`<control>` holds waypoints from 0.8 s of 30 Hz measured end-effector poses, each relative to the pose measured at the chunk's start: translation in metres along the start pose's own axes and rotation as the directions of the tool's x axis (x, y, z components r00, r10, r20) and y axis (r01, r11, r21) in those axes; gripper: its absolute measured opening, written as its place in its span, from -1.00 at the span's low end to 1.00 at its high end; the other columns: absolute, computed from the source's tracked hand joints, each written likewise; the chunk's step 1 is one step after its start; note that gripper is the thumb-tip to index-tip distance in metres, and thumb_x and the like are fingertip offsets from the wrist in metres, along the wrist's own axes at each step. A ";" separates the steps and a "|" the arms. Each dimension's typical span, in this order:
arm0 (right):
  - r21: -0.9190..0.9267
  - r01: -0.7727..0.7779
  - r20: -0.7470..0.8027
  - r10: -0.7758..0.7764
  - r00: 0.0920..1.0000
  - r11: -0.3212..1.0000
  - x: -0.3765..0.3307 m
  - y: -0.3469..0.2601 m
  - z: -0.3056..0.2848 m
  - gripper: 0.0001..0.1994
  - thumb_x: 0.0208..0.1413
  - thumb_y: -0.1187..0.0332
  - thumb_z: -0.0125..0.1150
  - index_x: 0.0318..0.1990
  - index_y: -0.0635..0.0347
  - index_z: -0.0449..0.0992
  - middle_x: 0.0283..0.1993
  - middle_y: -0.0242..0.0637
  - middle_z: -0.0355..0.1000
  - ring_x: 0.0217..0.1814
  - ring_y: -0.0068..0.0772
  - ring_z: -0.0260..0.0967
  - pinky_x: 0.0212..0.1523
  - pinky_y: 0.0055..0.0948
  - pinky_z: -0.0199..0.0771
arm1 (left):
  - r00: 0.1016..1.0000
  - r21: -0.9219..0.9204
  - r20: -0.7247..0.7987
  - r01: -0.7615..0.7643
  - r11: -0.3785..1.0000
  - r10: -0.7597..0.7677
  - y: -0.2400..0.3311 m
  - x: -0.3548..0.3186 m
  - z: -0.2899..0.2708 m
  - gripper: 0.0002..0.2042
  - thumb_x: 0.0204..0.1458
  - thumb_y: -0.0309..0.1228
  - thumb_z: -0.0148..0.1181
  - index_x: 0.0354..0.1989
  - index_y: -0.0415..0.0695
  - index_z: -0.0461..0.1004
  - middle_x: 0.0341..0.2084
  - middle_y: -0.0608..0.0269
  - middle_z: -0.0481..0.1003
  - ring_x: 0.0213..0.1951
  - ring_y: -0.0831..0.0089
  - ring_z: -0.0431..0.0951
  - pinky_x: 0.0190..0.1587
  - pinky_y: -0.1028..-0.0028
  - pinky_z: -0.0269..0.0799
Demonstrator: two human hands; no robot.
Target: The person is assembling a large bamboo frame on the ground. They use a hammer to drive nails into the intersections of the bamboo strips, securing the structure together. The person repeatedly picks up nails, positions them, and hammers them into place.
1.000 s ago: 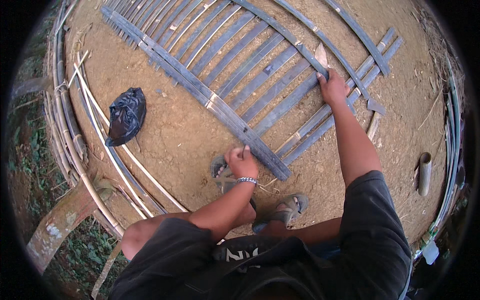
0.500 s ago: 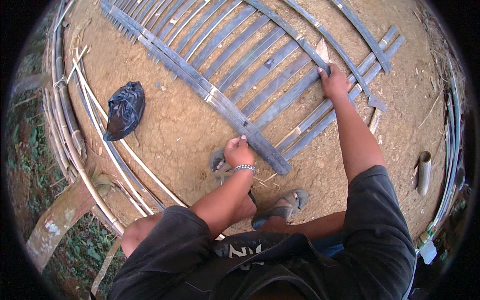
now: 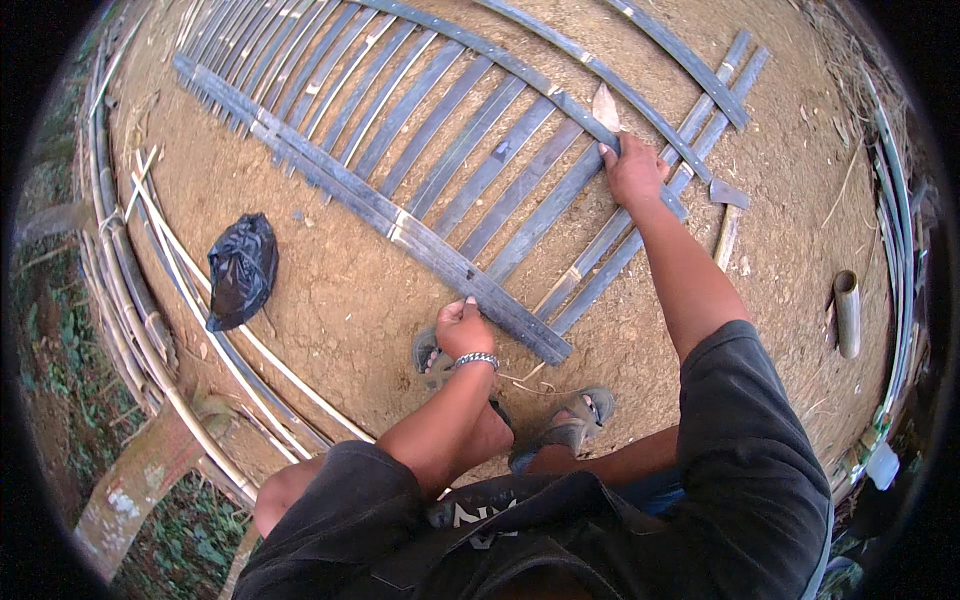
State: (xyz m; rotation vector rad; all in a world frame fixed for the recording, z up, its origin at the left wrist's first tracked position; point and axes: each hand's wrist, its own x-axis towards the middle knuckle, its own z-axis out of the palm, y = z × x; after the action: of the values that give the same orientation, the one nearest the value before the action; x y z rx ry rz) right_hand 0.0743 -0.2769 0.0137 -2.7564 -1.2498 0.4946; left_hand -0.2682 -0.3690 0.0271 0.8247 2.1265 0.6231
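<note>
A lattice of dark split bamboo lies on the ground before me, its many slats running between a wide near rail (image 3: 400, 226) and a thinner far rail (image 3: 515, 68). My right hand (image 3: 635, 170) is closed on the far rail, by the end of one bamboo slat (image 3: 555, 212). At the near rail's lower edge, my left hand (image 3: 465, 330), with a chain bracelet on its wrist, has its fingers pinched together. Whatever they hold, if anything, is too small to tell. A tool with a flat metal head (image 3: 729, 194) and wooden handle lies right of my right forearm.
A black plastic bag (image 3: 242, 275) rests on the dirt at left, beside loose bamboo strips (image 3: 275, 355) and bundled poles (image 3: 112, 230). A short bamboo tube (image 3: 848, 318) lies at right. More long strips (image 3: 895, 230) curve along the right edge. My sandalled feet are close behind the near rail.
The whole view has shifted, so the lattice appears further left, its near end slightly lower. Both hands keep their places on the rails, with fingers still closed.
</note>
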 end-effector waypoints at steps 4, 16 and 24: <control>0.010 0.003 -0.022 -0.002 1.000 1.000 -0.004 -0.004 -0.003 -0.53 0.36 -0.06 0.06 0.24 -0.01 0.46 0.27 -0.26 0.45 0.37 -0.14 0.29 0.38 0.08 0.07 | 0.998 -0.043 0.060 -0.004 0.999 0.006 0.000 0.003 -0.003 -0.87 0.16 -0.49 0.35 -0.33 -0.26 0.51 -0.52 0.26 0.57 -0.48 0.52 0.54 -0.40 0.52 0.42; -0.045 0.015 -0.035 -0.016 0.999 0.999 -0.009 -0.007 -0.002 -0.56 0.40 -0.02 0.00 0.26 0.00 0.41 0.25 -0.26 0.45 0.37 -0.16 0.28 0.37 0.10 0.05 | 0.986 -0.067 0.153 0.078 0.995 -0.067 -0.001 0.010 -0.007 -0.85 0.19 -0.50 0.32 -0.25 -0.29 0.47 -0.41 0.24 0.56 -0.40 0.49 0.56 -0.31 0.51 0.53; -0.085 0.028 -0.066 -0.034 0.997 0.996 -0.008 -0.008 0.001 -0.58 0.40 -0.02 -0.01 0.20 0.03 0.43 0.23 -0.25 0.45 0.36 -0.16 0.30 0.35 0.10 0.07 | 0.975 -0.135 0.199 0.130 0.982 -0.102 0.001 0.015 -0.012 -0.85 0.18 -0.53 0.33 -0.22 -0.30 0.47 -0.36 0.19 0.55 -0.32 0.43 0.59 -0.19 0.44 0.61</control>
State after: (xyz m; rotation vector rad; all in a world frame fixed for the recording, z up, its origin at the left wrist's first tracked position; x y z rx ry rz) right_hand 0.0632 -0.2773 0.0168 -2.7910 -1.3251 0.3513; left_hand -0.2853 -0.3599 0.0278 0.6467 1.9142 0.6058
